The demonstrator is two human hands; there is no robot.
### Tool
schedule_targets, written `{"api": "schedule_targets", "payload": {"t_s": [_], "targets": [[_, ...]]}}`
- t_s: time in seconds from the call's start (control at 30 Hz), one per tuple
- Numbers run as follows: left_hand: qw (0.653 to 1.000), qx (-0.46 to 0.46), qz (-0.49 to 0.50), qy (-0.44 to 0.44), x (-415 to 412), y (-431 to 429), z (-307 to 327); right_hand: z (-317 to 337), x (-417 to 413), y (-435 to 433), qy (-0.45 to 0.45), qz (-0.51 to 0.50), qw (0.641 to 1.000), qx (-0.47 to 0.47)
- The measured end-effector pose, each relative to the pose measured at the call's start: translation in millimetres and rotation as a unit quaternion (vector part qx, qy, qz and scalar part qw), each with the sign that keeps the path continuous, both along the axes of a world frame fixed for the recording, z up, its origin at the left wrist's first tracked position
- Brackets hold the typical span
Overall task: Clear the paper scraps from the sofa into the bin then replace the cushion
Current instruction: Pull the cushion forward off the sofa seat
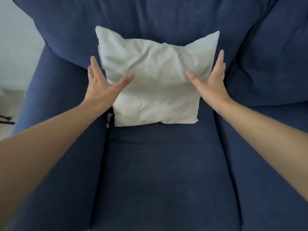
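A white cushion [155, 77] leans against the back of the dark blue sofa [160, 172], resting on the seat. My left hand [101, 82] is spread flat at the cushion's left side, thumb across its front. My right hand [210, 79] is spread flat at the cushion's right side in the same way. Neither hand closes around the cushion. A small white paper scrap [109, 118] shows in the gap between the seat and the left armrest, just beside the cushion's lower left corner. No bin is in view.
The sofa's left armrest [55, 114] and a second seat and back cushion [270, 64] flank the middle seat. A pale floor and wall [15, 55] lie to the left, with a dark stand foot [6, 120] at the frame edge.
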State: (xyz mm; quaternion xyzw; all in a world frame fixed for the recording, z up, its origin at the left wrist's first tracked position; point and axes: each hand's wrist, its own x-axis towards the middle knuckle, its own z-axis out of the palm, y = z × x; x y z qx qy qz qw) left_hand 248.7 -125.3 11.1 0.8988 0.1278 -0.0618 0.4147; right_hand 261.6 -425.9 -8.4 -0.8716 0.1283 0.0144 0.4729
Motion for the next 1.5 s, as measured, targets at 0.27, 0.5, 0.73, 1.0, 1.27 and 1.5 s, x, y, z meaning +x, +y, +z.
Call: {"api": "schedule_targets", "payload": {"t_s": [0.27, 0.5, 0.73, 1.0, 1.27, 1.5], "targets": [[0.994, -0.092, 0.046, 0.031, 34, -8, -19, -23, 30, -4, 0.018, 0.015, 0.992, 0.127], [0.994, -0.102, 0.029, 0.012, 34, -8, -29, -29, 35, -1, 0.016, 0.023, 0.992, 0.120], [0.998, -0.034, 0.007, -0.048, -8, -19, -19, -11, 8, -4, -0.049, 0.038, 0.996, 0.072], [0.998, -0.010, 0.052, -0.030, -80, -33, 10, 42, -70, -10, -0.024, 0.031, 0.999, 0.027], [0.976, 0.025, 0.060, 0.206, -171, -44, -40, -10, -167, -19, 0.212, 0.006, 0.977, -0.032], [0.947, 0.054, 0.054, 0.312, -216, -39, -94, -73, -218, -21, 0.333, 0.020, 0.940, -0.074]]}}
